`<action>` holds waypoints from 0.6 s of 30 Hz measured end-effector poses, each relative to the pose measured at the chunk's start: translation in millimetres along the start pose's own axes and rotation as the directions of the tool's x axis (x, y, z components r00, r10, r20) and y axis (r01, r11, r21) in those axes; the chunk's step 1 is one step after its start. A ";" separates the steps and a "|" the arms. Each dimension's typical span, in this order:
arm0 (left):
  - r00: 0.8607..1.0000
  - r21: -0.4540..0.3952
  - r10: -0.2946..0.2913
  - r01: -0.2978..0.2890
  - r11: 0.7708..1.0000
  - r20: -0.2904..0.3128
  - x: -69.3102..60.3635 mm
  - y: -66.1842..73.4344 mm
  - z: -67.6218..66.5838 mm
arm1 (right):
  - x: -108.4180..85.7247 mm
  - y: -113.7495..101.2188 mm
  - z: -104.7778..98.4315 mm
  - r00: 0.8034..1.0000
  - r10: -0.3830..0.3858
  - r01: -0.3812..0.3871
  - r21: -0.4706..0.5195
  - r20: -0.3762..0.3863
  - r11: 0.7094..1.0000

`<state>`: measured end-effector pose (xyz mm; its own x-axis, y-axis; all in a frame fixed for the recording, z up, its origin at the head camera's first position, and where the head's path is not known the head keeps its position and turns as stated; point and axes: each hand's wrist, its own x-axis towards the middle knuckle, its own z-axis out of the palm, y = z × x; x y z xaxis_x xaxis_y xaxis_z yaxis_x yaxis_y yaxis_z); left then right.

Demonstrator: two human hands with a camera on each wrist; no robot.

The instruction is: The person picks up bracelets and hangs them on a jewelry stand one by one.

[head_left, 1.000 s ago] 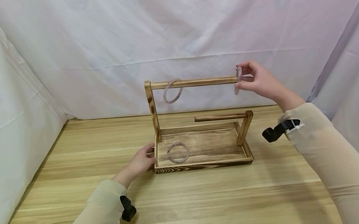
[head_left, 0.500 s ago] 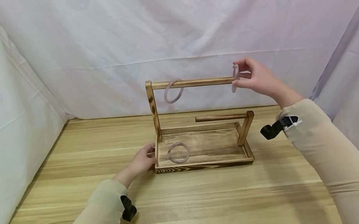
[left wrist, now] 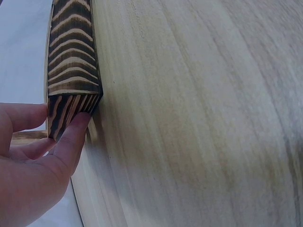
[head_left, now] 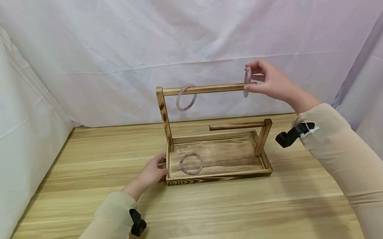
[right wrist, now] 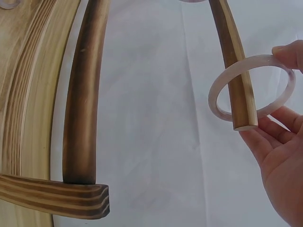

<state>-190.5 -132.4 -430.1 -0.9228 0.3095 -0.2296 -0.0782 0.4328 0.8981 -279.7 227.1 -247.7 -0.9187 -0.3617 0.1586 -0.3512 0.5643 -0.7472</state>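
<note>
In the head view a two-bar wooden bangle stand (head_left: 220, 177) rests on the table. My right hand (head_left: 273, 82) pinches a pale pink bangle (head_left: 247, 76) between thumb and fingertips at the free end of the upper bar (head_left: 216, 88). The right wrist view has that bar's end passing through the bangle (right wrist: 220, 90). A second bangle (head_left: 178, 101) hangs farther left on the same bar. Another bangle (head_left: 193, 173) lies in the tray base. At the tray's left end, my left hand (head_left: 151, 172) grips the end wall with thumb and fingers, seen close in the left wrist view.
The shorter lower bar (head_left: 236, 125) extends leftward from a slanted post (head_left: 263, 137) at the tray's right end. A taller post (head_left: 165, 119) carries the upper bar at the left. Pale cloth (head_left: 107, 95) hangs behind and at both sides of the wood-grain table (head_left: 208, 222).
My right hand has moved left and slightly up with the bangle, whose ring now sits farther along the upper bar's free end. The left hand stays at the tray.
</note>
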 end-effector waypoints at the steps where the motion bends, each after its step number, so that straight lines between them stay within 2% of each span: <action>1: 1.000 0.001 0.001 -0.001 1.000 0.000 0.0 0.1 -0.1 | 0.4 -0.5 0.1 1.000 -0.003 0.003 -0.002 0.001 1.000; 18: 1.000 -0.015 -0.003 0.003 1.000 -0.003 0.6 1.5 2.0 | 7.6 -13.9 7.2 0.999 -0.034 0.034 -0.001 0.037 0.999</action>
<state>-190.4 -129.9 -429.7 -0.9238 0.3057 -0.2306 -0.0863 0.4208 0.9031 -280.5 211.1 -240.7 -0.8988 -0.4078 0.1605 -0.3828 0.5521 -0.7407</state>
